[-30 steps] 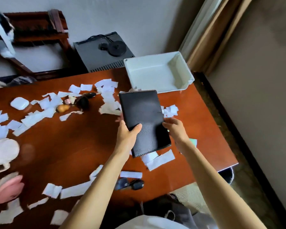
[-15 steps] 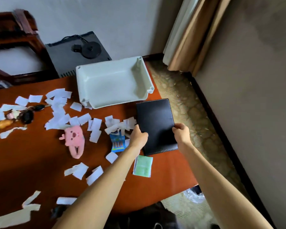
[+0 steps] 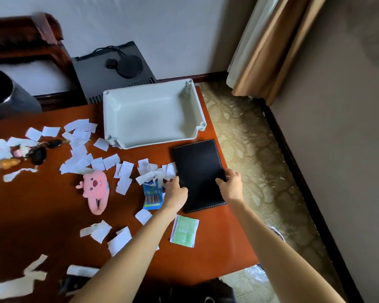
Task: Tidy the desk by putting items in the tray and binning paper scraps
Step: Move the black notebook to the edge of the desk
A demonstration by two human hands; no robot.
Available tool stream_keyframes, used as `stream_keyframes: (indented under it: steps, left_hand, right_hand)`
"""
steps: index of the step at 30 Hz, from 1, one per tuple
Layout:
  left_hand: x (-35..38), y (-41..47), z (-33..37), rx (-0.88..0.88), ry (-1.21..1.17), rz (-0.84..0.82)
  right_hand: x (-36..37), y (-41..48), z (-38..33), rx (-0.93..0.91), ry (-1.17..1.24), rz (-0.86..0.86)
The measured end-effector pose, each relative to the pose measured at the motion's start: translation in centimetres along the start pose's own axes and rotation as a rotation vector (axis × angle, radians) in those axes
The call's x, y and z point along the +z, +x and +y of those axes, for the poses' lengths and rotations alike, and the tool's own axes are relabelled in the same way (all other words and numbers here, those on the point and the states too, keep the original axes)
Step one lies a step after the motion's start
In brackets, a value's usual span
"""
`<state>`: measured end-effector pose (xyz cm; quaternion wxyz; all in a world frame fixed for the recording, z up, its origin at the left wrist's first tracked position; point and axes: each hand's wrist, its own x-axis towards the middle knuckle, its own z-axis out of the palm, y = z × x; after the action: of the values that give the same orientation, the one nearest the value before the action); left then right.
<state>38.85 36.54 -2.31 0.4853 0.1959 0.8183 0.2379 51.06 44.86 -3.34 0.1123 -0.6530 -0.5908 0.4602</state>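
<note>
**Head view, desk seen from the seated side.**

Gripping the black notebook (image 3: 198, 174) at both long edges: left hand (image 3: 176, 194) curling round the 9 o'clock edge, right hand (image 3: 231, 185) pinching the 3 o'clock edge, thumb on the cover. Showing pale stitching along the cover's border, with no title or logo readable. Lying flat on the desk (image 3: 217, 241) or just above it; cannot tell which.

Sitting at 12 o'clock from the notebook: white tray (image 3: 193, 106), its near wall just beyond the notebook's far edge, a narrow strip of wood showing between them.

Running close along the notebook's 3 o'clock side: the desk's edge, with patterned floor beyond.

Crowding the 9 o'clock side: paper scraps (image 3: 125, 171), some touching the cover near the left hand.

Lying at 8 o'clock, partly under the left hand: blue packet (image 3: 151, 199), print too small to read. Lying at 7 o'clock, well apart from the cover: green-and-white sachet (image 3: 184, 231), lettering blurred.

Resting farther toward 9 o'clock: pink plush toy (image 3: 95, 189) and, beyond it, a bunch of keys (image 3: 39, 153).
</note>
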Motion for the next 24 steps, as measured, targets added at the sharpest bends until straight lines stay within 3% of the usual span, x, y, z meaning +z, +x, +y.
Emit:
stream_keyframes:
  steps: [9,16,20,24]
  left_hand:
    - [-0.3,-0.6,0.1,0.012,-0.011,0.02]
    - [-1.5,-2.0,0.3,0.105,0.051,0.026]
    - [-4.2,-4.2,0.1,0.26,0.26,0.255]
    - [-9.4,-6.7,-1.6,0.366,0.516,0.49]
  right_hand:
    - [0.6,-0.1,0.0,-0.048,-0.08,-0.032]
    - [0.9,-1.2,-1.0,-0.15,-0.285,0.03]
    - [2.4,-3.2,-2.9,-0.491,-0.553,0.208]
    - [5.2,-6.9,-6.0,-0.755,-0.572,0.023]
